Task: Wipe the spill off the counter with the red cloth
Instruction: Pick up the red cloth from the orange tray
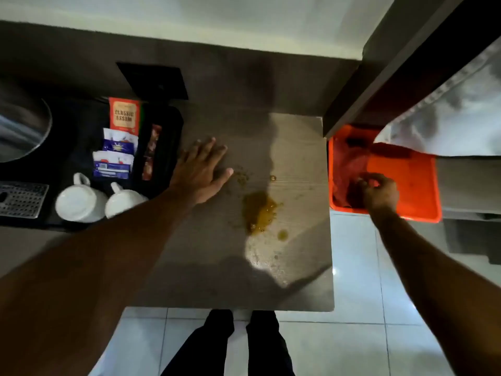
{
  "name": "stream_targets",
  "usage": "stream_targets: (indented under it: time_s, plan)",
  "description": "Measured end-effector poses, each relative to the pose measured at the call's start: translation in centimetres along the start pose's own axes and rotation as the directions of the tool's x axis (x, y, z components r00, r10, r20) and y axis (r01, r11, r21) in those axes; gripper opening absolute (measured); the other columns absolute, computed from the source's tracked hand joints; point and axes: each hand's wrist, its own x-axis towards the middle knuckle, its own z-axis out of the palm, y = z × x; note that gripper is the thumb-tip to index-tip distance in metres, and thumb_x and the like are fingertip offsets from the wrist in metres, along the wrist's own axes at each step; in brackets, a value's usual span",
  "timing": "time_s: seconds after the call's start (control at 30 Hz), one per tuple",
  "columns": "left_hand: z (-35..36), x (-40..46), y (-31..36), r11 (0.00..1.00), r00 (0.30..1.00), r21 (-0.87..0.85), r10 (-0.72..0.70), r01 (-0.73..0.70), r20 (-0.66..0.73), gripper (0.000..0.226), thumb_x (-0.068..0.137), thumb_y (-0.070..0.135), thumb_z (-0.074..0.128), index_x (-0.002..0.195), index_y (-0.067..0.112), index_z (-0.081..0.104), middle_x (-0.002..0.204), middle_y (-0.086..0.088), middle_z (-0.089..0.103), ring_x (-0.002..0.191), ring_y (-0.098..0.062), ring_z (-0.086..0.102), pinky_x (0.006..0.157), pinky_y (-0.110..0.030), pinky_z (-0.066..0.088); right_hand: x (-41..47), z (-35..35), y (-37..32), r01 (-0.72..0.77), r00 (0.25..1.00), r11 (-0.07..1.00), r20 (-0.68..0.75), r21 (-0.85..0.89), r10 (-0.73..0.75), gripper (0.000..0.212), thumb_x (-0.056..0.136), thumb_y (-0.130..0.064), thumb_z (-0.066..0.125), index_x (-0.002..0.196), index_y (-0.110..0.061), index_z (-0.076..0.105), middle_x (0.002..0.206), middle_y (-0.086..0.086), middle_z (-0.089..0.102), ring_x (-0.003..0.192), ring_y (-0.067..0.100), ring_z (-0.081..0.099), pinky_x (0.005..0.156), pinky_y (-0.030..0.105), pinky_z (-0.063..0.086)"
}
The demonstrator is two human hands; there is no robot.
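Readable print: an orange-red paper sachet (124, 115) reads "CLASSIC ASSAM"; it stands in a black tray (173, 147) with two blue-and-white sachets (115, 156), text too small to read. Two white ceramic cups (81, 199) sit upside down at the tray's near end.

Surface: grey-brown matte counter (211, 267), partly sunlit. An amber-brown liquid spill (259, 211) lies near the counter's middle right, with small droplets around it. White glossy floor tiles (352, 267) below; pale wall behind.

Left hand (202, 173): flat on the counter, fingers spread and released, just left of the spill, not touching the main puddle.

Right hand (379, 192): fingers curled, pinching a fold of the red fabric cloth (348, 169). The cloth lies inside an orange plastic bin (414, 185) just beside the counter's right edge.
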Motion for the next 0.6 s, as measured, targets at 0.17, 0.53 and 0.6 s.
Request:
stream_targets:
  time_s: [0.17,0.53,0.6]
  plan:
    - [2.4,1.3,-0.4,0.999,0.998,0.025,-0.048,0.047,0.031,0.065,0.103,0.061,0.026,0.163,0.041,0.011,0.176,0.006,0.002,0.161,-0.028,-0.001,0.13,-0.053,0.005,3.7,2.1,1.2,-0.237,0.971,0.968,0.059,0.081,0.233,0.066,0.076,-0.029,0.086,0.13,-0.005,0.057,0.124,0.02,0.068,0.114,0.034,0.065,0.104,0.047,0.051]
    - [1.9,2.2,0.3,0.998,0.987,-0.003,-0.062,0.063,0.148,0.079,0.094,0.074,0.019,0.163,0.039,0.004,0.176,0.002,-0.005,0.161,-0.027,-0.008,0.13,-0.054,0.001,0.6,4.3,-3.4,0.01,0.999,0.99,0.045,0.143,-0.017,0.033,0.094,-0.016,0.054,0.124,-0.001,0.055,0.119,0.027,0.066,0.108,0.041,0.062,0.088,0.045,0.046]
    - [2.3,0.7,1.8,0.994,0.993,-0.062,-0.08,0.085,0.087,0.087,0.088,0.078,0.015,0.163,0.036,0.004,0.176,-0.002,-0.003,0.161,-0.029,-0.005,0.129,-0.055,0.002,-2.5,5.1,-4.3,0.202,0.973,0.978,0.1,0.052,-0.206,0.039,0.096,-0.013,0.049,0.131,0.002,0.043,0.112,0.035,0.062,0.099,0.05,0.06,0.078,0.048,0.043]
